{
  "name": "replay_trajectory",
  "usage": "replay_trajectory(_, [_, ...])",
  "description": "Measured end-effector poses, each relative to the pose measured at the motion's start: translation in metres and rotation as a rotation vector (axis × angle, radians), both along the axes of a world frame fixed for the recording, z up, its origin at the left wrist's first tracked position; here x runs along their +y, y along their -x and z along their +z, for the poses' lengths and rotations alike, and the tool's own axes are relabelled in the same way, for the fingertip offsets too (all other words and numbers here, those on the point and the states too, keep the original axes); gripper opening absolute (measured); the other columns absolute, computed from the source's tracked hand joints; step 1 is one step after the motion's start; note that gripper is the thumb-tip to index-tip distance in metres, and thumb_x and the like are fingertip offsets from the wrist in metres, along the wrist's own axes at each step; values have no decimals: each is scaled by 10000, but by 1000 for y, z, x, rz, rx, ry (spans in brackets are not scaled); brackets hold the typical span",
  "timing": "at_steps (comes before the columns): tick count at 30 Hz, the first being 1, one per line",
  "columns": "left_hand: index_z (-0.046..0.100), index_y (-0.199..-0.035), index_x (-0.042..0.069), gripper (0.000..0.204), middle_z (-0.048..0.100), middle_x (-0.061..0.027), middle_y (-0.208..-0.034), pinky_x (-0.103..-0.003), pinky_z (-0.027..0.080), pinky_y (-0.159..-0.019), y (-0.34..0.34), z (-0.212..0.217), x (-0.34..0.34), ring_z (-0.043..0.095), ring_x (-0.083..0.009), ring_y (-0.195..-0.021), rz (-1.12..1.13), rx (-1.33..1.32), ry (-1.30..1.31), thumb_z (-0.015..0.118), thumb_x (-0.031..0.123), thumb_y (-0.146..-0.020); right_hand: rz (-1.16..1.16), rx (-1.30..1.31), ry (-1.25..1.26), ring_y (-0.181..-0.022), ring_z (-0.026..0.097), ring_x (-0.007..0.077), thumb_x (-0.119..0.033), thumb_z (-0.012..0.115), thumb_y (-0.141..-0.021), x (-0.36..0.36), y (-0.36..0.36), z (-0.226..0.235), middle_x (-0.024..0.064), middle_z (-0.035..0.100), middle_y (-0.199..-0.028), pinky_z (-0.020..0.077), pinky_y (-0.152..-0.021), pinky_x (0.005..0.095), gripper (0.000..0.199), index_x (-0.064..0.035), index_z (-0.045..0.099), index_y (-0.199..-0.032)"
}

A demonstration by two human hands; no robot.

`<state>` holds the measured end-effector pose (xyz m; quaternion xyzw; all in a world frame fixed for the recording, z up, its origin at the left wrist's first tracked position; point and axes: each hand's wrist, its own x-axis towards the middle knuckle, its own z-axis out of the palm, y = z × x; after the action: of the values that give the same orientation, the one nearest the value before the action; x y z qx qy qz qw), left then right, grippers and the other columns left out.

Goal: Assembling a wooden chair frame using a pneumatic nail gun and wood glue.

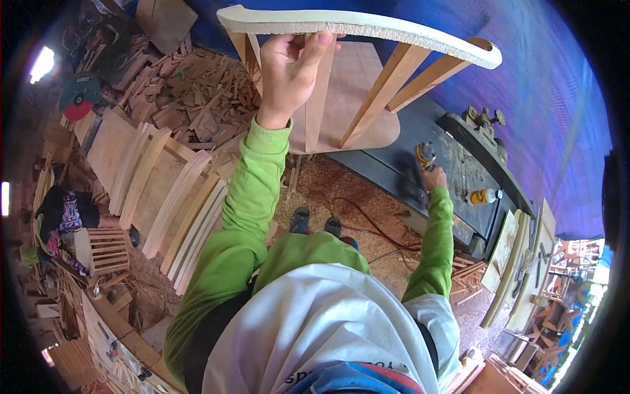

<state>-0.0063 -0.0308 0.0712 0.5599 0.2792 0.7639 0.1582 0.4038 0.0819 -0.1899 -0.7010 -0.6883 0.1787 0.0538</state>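
Chair frame (354, 85) fills the upper centre; its slats leave narrow gaps, the left hand (289, 69) closed on one slat under the curved top rail (367, 26).

Right hand (433, 176) on a yellow tool (425, 155) at the counter (400, 164) edge. Counter surface beyond it bare up to a small yellow bottle (482, 196) and a dark clamp-like fixture (482, 128) at the far end.

Sawdust floor (328, 190) between chair and feet open; a cable (367, 223) crosses it.

Left side blocked: stacked curved boards (170, 197), offcut pile (190, 98).
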Motion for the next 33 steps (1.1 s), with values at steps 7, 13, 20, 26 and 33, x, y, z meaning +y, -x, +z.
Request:
replay_trajectory(7, [638,-857,-22,283,514,45,-654,-233,381,-570,-3,-7,5,444,-47,-623,174,-16,-56,682,251,-916,183,350,-48,-730,687,213,-40,622,-719,-91,19,158,135,694,-802,535,-652,343,328,53,661,-1031])
replay_trajectory(13, [645,-796,-17,251,482,33,-563,-251,314,-512,-9,-6,8,390,-53,-546,193,-31,-75,669,211,-900,92,819,-207,-581,542,88,-43,623,-873,-125,18,260,40,650,-1022,448,-486,220,322,-38,564,-1189])
replay_trajectory(20, [643,-832,-45,150,572,-2,-660,-246,388,-522,-13,3,-8,487,-53,-587,30,-118,31,666,90,-894,454,744,-407,-504,506,98,-100,592,-900,-142,80,419,151,615,-1001,406,-404,214,363,45,487,-1216])
replay_trajectory(26, [659,-1042,-64,317,688,-75,-860,-255,503,-671,13,-7,-9,617,-81,-722,-172,-46,35,764,156,-839,557,400,-238,-432,467,73,-95,646,-866,-116,119,511,67,627,-814,372,-390,211,330,37,555,-1154])
replay_trajectory(33, [647,-942,-39,136,681,-129,-859,-318,511,-707,40,-26,-74,656,-230,-753,434,115,41,662,74,-868,724,186,-141,-407,510,93,-92,692,-836,-115,213,521,37,604,-674,393,-360,241,304,37,561,-1079])
